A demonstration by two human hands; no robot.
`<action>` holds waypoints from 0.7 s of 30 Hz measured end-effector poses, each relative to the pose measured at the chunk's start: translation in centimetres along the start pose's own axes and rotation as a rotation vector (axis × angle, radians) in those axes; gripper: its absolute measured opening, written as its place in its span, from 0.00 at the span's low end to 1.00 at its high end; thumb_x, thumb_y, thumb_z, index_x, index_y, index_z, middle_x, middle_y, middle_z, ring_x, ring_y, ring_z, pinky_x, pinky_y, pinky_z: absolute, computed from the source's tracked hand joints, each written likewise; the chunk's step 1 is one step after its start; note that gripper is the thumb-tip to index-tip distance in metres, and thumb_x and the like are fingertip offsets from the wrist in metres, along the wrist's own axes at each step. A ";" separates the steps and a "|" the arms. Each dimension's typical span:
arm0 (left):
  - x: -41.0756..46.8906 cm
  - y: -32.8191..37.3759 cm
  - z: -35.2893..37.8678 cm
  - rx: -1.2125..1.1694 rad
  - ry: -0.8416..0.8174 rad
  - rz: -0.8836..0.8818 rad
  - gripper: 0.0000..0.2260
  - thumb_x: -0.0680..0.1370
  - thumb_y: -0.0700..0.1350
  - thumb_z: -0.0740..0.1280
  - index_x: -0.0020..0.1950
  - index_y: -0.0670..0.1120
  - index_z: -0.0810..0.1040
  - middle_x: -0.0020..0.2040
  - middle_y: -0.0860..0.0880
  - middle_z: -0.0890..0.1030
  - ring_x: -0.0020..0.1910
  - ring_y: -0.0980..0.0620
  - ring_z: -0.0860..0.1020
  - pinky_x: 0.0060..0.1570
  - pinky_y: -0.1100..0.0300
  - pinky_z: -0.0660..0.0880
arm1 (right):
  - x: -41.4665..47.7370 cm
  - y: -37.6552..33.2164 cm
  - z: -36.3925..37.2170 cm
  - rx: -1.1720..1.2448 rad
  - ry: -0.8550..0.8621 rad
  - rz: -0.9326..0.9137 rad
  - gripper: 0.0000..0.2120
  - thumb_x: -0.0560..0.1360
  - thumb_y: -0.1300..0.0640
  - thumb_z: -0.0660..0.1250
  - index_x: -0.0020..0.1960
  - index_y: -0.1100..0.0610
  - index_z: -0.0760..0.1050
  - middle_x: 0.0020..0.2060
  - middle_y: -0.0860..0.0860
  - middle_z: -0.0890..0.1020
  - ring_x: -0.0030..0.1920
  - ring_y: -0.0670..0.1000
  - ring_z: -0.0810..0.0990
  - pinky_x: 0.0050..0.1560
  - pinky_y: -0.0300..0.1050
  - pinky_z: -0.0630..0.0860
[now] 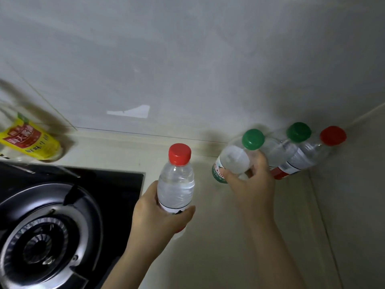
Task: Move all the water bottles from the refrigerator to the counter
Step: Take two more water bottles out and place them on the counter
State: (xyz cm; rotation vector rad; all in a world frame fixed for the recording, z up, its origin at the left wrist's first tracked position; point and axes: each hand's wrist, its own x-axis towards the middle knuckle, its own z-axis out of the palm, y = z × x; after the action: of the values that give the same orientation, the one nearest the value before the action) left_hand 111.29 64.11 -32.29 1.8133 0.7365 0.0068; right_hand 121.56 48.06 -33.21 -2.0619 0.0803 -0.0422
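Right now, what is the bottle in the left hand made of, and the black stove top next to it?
The red-capped water bottle gripped by the left hand looks like thin clear plastic: you see through it, and it has moulded ridges. Its cap looks like matte opaque plastic. The stove top is probably glossy black glass, since it reflects light.

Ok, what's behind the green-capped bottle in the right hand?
A second green-capped bottle and a red-capped bottle. The right hand partly covers their lower parts.
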 end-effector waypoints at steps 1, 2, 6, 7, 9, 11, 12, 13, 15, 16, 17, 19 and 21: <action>0.2 0.0 0.0 -0.004 0.004 0.000 0.17 0.61 0.42 0.81 0.44 0.50 0.78 0.39 0.54 0.82 0.38 0.54 0.81 0.40 0.55 0.80 | 0.3 0.1 0.2 0.004 0.014 -0.010 0.29 0.64 0.55 0.79 0.62 0.49 0.72 0.51 0.43 0.82 0.50 0.43 0.81 0.46 0.33 0.76; 0.3 0.0 0.1 -0.010 0.007 0.000 0.18 0.61 0.42 0.81 0.44 0.51 0.78 0.39 0.54 0.82 0.38 0.54 0.81 0.40 0.54 0.80 | 0.5 0.1 0.4 0.011 0.028 -0.015 0.30 0.65 0.55 0.79 0.63 0.48 0.72 0.52 0.43 0.82 0.51 0.43 0.81 0.47 0.36 0.77; 0.5 0.1 0.2 -0.029 0.012 -0.001 0.17 0.61 0.42 0.80 0.44 0.52 0.78 0.40 0.55 0.82 0.39 0.55 0.81 0.40 0.54 0.80 | 1.1 0.0 1.1 0.045 0.063 -0.032 0.31 0.66 0.56 0.79 0.66 0.49 0.71 0.54 0.42 0.81 0.53 0.41 0.80 0.50 0.37 0.78; 0.5 0.1 0.2 -0.031 0.011 0.000 0.17 0.61 0.42 0.80 0.44 0.52 0.78 0.40 0.55 0.82 0.39 0.55 0.81 0.40 0.54 0.80 | 1.2 0.0 1.2 0.053 0.071 -0.036 0.31 0.66 0.57 0.78 0.66 0.49 0.70 0.54 0.42 0.81 0.53 0.41 0.80 0.52 0.37 0.78; 0.6 0.1 0.3 -0.030 0.013 0.004 0.18 0.61 0.42 0.81 0.44 0.52 0.77 0.40 0.56 0.82 0.39 0.56 0.81 0.40 0.54 0.80 | 1.4 0.0 1.4 0.055 0.081 -0.042 0.31 0.67 0.57 0.77 0.67 0.49 0.70 0.55 0.44 0.81 0.55 0.43 0.80 0.55 0.40 0.78; 0.7 0.0 0.3 -0.029 0.016 0.007 0.18 0.61 0.42 0.81 0.44 0.52 0.77 0.40 0.55 0.82 0.39 0.55 0.81 0.41 0.54 0.80 | 1.6 0.1 1.6 0.041 0.093 -0.047 0.32 0.67 0.57 0.77 0.68 0.50 0.69 0.56 0.45 0.81 0.56 0.45 0.80 0.58 0.44 0.78; 0.7 -0.1 0.3 -0.031 0.016 0.006 0.18 0.61 0.42 0.81 0.44 0.51 0.77 0.40 0.55 0.82 0.39 0.55 0.81 0.41 0.53 0.80 | 1.6 0.1 1.7 0.031 0.100 -0.050 0.33 0.68 0.57 0.77 0.69 0.51 0.68 0.57 0.46 0.80 0.57 0.46 0.80 0.59 0.46 0.78; 0.8 -0.1 0.3 -0.035 0.016 0.003 0.18 0.61 0.42 0.81 0.44 0.51 0.78 0.40 0.54 0.82 0.39 0.54 0.81 0.41 0.52 0.80 | 1.6 0.0 1.7 0.019 0.104 -0.051 0.33 0.68 0.56 0.77 0.70 0.51 0.67 0.58 0.46 0.80 0.57 0.46 0.80 0.60 0.48 0.77; 0.8 -0.2 0.3 -0.041 0.016 0.003 0.18 0.61 0.41 0.81 0.44 0.52 0.78 0.40 0.55 0.83 0.39 0.55 0.81 0.42 0.52 0.80 | 1.4 0.0 1.8 -0.003 0.105 -0.040 0.35 0.68 0.56 0.77 0.72 0.51 0.66 0.59 0.46 0.80 0.59 0.46 0.79 0.61 0.48 0.77; 0.8 -0.2 0.3 -0.042 0.016 0.005 0.18 0.61 0.42 0.81 0.44 0.52 0.78 0.40 0.55 0.83 0.39 0.55 0.81 0.41 0.53 0.80 | 1.2 0.0 1.7 -0.015 0.106 -0.034 0.35 0.68 0.55 0.77 0.72 0.51 0.66 0.59 0.46 0.80 0.58 0.45 0.79 0.61 0.47 0.77; 0.8 -0.1 0.3 -0.044 0.016 0.006 0.18 0.61 0.42 0.81 0.44 0.52 0.78 0.40 0.56 0.83 0.39 0.56 0.81 0.41 0.53 0.80 | 1.1 0.0 1.7 -0.032 0.107 -0.029 0.34 0.68 0.54 0.77 0.71 0.51 0.67 0.58 0.45 0.80 0.57 0.45 0.79 0.59 0.46 0.77; 0.8 -0.1 0.4 -0.050 0.017 0.008 0.18 0.61 0.42 0.81 0.45 0.52 0.78 0.40 0.56 0.83 0.39 0.56 0.81 0.41 0.55 0.80 | 1.0 -0.1 1.4 -0.086 0.116 -0.011 0.30 0.67 0.51 0.77 0.67 0.52 0.71 0.52 0.43 0.81 0.52 0.45 0.80 0.54 0.44 0.78; 0.8 0.0 0.4 -0.057 0.017 0.012 0.18 0.61 0.42 0.81 0.45 0.53 0.78 0.41 0.57 0.83 0.39 0.58 0.81 0.40 0.58 0.79 | 1.0 0.0 1.2 -0.146 0.116 0.028 0.24 0.67 0.48 0.77 0.60 0.53 0.77 0.46 0.43 0.83 0.48 0.45 0.82 0.50 0.44 0.79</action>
State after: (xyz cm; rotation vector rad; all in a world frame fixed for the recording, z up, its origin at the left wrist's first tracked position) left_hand 112.03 64.16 -32.72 1.7647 0.7304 0.0507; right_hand 122.60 49.06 -33.77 -2.2023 0.1889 -0.1418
